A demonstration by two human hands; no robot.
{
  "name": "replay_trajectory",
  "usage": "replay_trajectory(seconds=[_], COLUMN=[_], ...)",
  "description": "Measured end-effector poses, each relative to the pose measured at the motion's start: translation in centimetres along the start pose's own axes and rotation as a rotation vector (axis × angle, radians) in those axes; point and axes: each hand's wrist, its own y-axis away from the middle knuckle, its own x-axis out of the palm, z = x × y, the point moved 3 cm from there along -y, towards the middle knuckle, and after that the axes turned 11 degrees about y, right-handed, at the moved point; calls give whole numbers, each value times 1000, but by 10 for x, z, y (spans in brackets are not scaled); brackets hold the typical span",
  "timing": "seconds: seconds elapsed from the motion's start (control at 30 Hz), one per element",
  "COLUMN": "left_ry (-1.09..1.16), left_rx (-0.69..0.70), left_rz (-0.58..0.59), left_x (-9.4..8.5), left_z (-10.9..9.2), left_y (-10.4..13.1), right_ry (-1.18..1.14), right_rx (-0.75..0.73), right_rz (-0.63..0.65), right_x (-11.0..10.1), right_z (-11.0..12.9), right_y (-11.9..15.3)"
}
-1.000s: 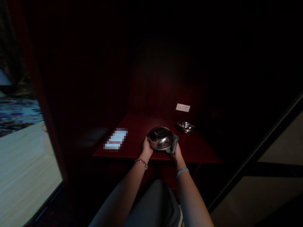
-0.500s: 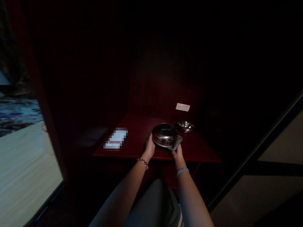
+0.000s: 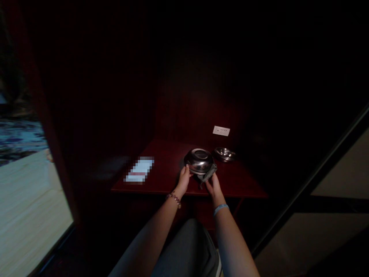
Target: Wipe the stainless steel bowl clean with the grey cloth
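Dark red wooden bench (image 3: 168, 156) before you. Upturned shiny round steel bowl (image 3: 198, 162) at its middle; upright shiny steel bowl (image 3: 225, 154) far right. Your left hand (image 3: 183, 182) grips upturned one's left rim; right hand (image 3: 214, 186) holds crumpled grey cloth (image 3: 208, 175) against near-right rim. Step looks like wiping; next move probably calls for steady left hold, cloth worked along rim.

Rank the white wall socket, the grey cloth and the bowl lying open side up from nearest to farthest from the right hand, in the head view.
1. Grey cloth: in the right hand, against the upside-down bowl.
2. Open-side-up bowl: on the dark red table, beyond the hand and to its right.
3. White wall socket: up behind that bowl.
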Motion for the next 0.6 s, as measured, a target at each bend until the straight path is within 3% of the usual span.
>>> replay_trajectory(seconds=[0.2, 0.4, 0.6], left_ry=[16, 25, 49], left_rx=[100, 168, 122], left_rz=[-147, -298, -265], left_x=[-7, -13, -12], left_z=[2, -2, 1], left_y=[-11, -14, -16], right_ry=[-120, -174, -157], right_rx=[187, 146, 139], right_rz=[-27, 45, 7], right_x=[2, 5, 0], right_z=[-9, -12, -18], right_y=[-2, -8, -16])
